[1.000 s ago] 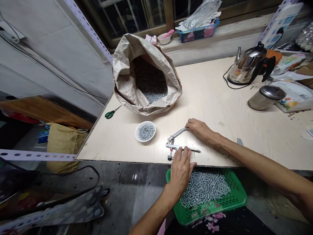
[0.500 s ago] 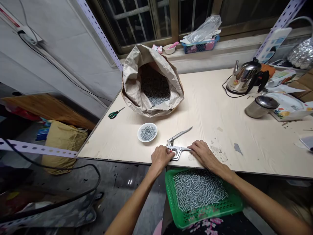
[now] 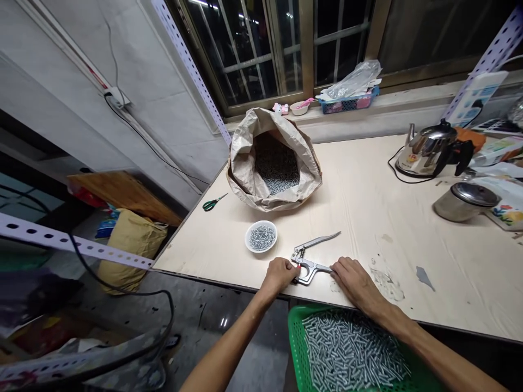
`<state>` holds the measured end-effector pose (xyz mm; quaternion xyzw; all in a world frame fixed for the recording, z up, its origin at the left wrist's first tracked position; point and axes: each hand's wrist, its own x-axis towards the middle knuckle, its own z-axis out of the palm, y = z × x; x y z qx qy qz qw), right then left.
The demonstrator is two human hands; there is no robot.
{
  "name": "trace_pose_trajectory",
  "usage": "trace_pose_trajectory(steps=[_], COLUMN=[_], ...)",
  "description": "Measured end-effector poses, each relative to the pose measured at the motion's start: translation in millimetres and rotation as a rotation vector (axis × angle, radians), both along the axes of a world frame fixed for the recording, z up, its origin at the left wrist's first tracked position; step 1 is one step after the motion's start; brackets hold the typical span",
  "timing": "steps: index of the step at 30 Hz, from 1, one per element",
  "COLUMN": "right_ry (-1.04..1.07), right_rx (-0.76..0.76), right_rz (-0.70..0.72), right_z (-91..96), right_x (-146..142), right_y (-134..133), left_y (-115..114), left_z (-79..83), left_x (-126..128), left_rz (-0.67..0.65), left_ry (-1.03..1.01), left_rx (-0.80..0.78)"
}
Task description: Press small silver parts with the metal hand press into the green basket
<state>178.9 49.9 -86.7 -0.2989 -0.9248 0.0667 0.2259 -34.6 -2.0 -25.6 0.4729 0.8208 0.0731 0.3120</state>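
A silver plier-like hand tool with a C-shaped jaw and a small spring lies on the table near its front edge, its two handles spread apart. My left hand is closed in a pinch at the jaw. A small red bit shows by its fingertips, but what they hold is mostly hidden. My right hand is closed on the end of the tool's lower handle. A white bowl of small shiny metal pieces stands just beyond my left hand. Below the table edge sits a green basket full of metal pins.
A large paper sack with metal pieces inside stands open behind the bowl. Green-handled scissors lie at the left. To the right are a kettle and a metal canister. A blue basket rests on the windowsill.
The whole view has shifted, so the table and its things appear lower and farther right. Both hands remain at the tool, with little visible change in their hold.
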Motion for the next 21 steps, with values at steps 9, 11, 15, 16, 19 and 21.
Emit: trace_pose_trajectory(steps=[9, 11, 15, 16, 19, 21], right_ry=[0.010, 0.017, 0.025, 0.027, 0.030, 0.030], right_rx=[0.043, 0.044, 0.066, 0.069, 0.071, 0.074], right_rz=[-0.025, -0.029, -0.028, -0.029, -0.035, -0.040], right_z=[-0.4, -0.4, 1.0, 1.1, 0.1, -1.1], right_x=[-3.5, -3.7, -4.1, -4.3, -4.8, -5.2], right_y=[1.4, 1.8, 2.2, 2.2, 2.4, 2.4], left_y=[-52.2, -58.1, -29.6, -17.7, 13.5, 25.6], left_z=[28.0, 34.5, 45.4, 46.9, 45.5, 40.6], left_x=[39.3, 39.9, -9.8, -27.4, -69.9, -83.0], left_rz=[-0.243, -0.376, -0.199, -0.172, -0.235, -0.296], left_ry=[-0.011, 0.064, 0.484, 0.560, 0.625, 0.618], left_rx=[0.511, 0.498, 0.493, 0.450, 0.256, 0.151])
